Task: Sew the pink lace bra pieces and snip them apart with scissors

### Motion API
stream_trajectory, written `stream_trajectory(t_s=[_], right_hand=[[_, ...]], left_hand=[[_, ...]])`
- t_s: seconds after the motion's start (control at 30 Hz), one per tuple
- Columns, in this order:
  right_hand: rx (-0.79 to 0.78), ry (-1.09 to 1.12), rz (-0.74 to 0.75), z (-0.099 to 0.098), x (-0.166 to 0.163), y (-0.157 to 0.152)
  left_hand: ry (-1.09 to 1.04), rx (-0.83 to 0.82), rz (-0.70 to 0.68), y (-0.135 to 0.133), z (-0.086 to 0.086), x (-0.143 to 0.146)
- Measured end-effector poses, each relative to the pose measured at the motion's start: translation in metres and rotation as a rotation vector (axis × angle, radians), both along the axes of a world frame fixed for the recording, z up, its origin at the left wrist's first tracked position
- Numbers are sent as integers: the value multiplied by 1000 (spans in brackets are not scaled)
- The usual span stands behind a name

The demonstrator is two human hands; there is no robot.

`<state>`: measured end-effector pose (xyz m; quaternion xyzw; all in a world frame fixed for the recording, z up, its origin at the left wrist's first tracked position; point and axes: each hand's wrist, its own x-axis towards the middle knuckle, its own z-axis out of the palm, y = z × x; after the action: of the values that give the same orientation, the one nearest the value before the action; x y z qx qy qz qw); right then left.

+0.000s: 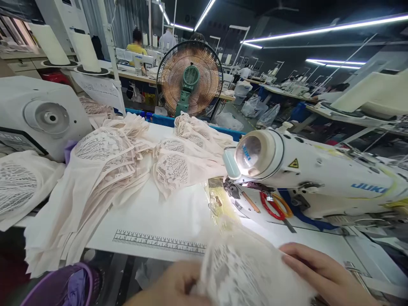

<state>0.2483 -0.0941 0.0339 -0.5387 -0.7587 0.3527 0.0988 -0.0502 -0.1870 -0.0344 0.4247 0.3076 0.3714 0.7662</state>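
Pale pink lace fabric piece [245, 272], blurred, lies at the near edge of the white sewing table [153, 212], held between both hands. Head view: the left hand [174, 287] grips the piece's left edge, fingers curled onto it; the thumb's hold is partly hidden. The right hand [321, 274] lies on the piece's right edge, fingers extended and pressed flat against the cloth, pinning rather than pinching it. Just beyond the piece stands the white industrial sewing machine [318, 174], its lamp lighting the needle area [234, 191]. Red-handled scissors [270, 206] and a wooden-handled tool [250, 202] lie on the table beneath the machine arm. A printed black ruler scale [159, 242] marks the table's front edge, left of the hands. Stacked pale pink lace cups [127, 161] cover the table's left and far parts. A green-hubbed standing fan [190, 78] stands behind the table. A purple plastic basket [60, 287] sits at lower left.
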Motion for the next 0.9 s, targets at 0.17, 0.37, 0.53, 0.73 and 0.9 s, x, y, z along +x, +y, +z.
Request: stream_trajectory(t_s=[0.17,0.37,0.53,0.73,0.9], right_hand=[[143,30,123,-24,-35,27],[558,-238,248,-46,-85,52],[659,-349,104,-53,-111,64],[677,-349,92,-61,-121,57],[706,-267,141,-75,-110,57]], left_hand=[[18,-160,421,28,38,-58],[710,85,582,77,60,-109],[1541,663,783,96,78,-110],[1294,1092,131,112,62,0],[1275,1078,-58,145,27,37]])
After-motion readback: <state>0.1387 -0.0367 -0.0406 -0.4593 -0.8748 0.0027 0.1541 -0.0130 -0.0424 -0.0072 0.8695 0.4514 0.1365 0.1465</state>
